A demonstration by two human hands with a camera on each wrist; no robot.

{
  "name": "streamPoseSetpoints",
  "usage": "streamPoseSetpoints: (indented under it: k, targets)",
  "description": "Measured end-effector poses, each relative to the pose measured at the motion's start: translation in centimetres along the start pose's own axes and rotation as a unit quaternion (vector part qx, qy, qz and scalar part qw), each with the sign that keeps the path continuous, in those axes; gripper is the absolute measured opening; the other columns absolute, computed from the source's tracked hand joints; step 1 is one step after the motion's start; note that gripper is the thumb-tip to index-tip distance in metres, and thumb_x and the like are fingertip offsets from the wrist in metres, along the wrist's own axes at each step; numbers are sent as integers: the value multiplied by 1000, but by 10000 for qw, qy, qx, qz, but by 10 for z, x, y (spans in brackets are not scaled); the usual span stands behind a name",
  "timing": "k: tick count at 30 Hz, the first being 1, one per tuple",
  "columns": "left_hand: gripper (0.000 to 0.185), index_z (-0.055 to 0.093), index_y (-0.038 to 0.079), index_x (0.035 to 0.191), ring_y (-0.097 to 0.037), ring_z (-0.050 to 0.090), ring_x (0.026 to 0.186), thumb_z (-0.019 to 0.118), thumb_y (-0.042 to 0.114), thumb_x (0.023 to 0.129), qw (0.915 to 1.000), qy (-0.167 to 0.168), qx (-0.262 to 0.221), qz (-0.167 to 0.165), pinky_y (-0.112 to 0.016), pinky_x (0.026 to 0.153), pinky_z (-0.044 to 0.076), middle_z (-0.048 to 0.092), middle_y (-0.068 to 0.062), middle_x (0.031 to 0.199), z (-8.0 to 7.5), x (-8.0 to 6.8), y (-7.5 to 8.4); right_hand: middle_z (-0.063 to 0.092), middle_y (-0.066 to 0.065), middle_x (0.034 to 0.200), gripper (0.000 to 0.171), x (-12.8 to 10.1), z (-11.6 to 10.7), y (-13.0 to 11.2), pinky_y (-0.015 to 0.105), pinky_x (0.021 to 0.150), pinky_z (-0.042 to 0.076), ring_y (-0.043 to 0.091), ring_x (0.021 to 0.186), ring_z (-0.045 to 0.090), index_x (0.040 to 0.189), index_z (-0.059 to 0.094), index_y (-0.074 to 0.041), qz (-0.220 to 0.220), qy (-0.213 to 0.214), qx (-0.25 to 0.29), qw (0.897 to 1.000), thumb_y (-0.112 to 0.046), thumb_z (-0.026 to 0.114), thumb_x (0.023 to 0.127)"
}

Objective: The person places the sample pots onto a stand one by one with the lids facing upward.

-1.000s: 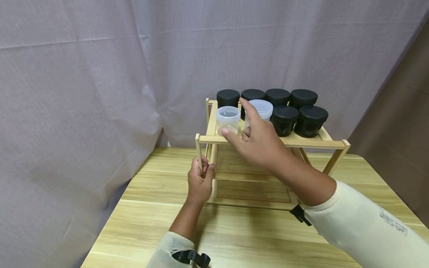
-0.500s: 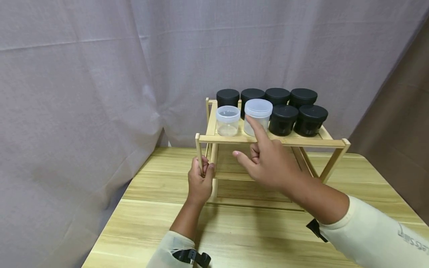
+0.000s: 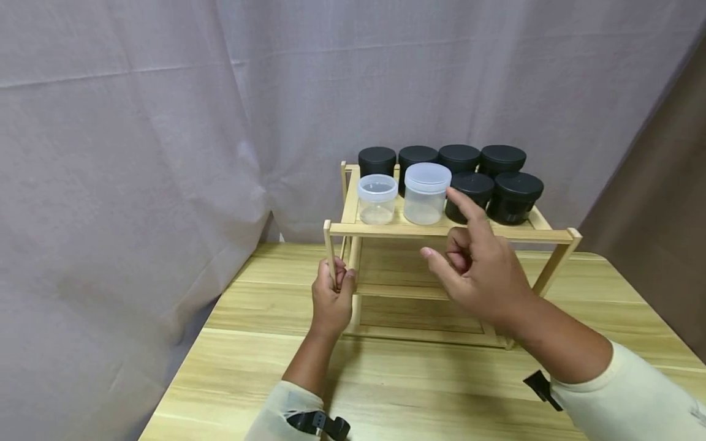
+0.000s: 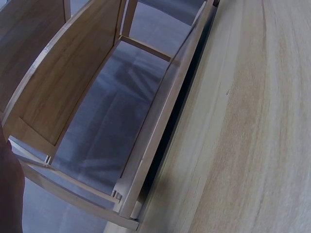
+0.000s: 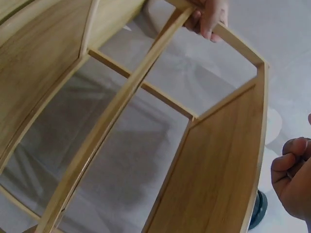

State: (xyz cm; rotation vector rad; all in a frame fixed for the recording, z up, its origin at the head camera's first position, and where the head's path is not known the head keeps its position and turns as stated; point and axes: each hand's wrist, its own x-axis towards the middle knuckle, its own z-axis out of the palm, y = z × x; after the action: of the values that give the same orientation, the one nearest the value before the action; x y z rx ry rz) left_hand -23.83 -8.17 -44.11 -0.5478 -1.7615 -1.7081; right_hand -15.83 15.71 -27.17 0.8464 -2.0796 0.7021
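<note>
From the head view, our left hand (image 3: 331,294) grips the front left post of the rack (image 3: 441,233), which stands on the bench (image 3: 386,392). Our right hand (image 3: 480,269) hovers in front of the top shelf holding nothing, forefinger out toward a black jar (image 3: 469,193), other fingers curled. A second ago that finger was by the open jar (image 3: 377,199), then at the lidded clear jar (image 3: 426,193); it has moved rightward along the front row, touching none that we can see.

The left wrist view shows only the rack's lower frame (image 4: 150,145) and bench (image 4: 252,126).

The right wrist view shows the rack from below, left fingers (image 5: 209,17) wrapped on its post and right fingers (image 5: 291,165) curled.
</note>
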Motion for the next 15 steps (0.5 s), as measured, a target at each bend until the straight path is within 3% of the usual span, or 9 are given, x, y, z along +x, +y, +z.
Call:
streamPoseSetpoints:
  k: [6,9,13,15]
  targets:
    - [10,54,-8,110,-1,40,60,60,-4,103,9999,51,122,29,-18,53,33,38,6,71,0,0,2,51,3,82,86,-11,-12,2,18,68,37,7,73,43,162,33,3,229,439,-44,9988,-6,79,90]
    - [12,54,-10,112,-1,40,60,60,-4,103,9999,44,143,12,-18,53,34,38,6,71,-1,0,2,54,11,90,81,-18,-15,3,17,78,41,6,84,47,161,31,4,392,680,142,9968,-14,75,96]
    - [13,54,-10,112,-1,41,60,60,-3,104,9999,59,100,-12,-18,54,34,38,6,72,-2,1,3,57,19,101,80,-25,-15,6,16,92,41,0,100,48,160,34,6,564,1097,337,9918,-17,74,94]
    - [13,54,-10,112,-2,41,60,61,-3,104,9999,85,70,-16,-18,54,34,39,5,72,-2,1,2,57,13,106,82,-28,-17,9,15,96,40,-3,106,48,161,36,6,679,1241,367,9893,-15,75,91]
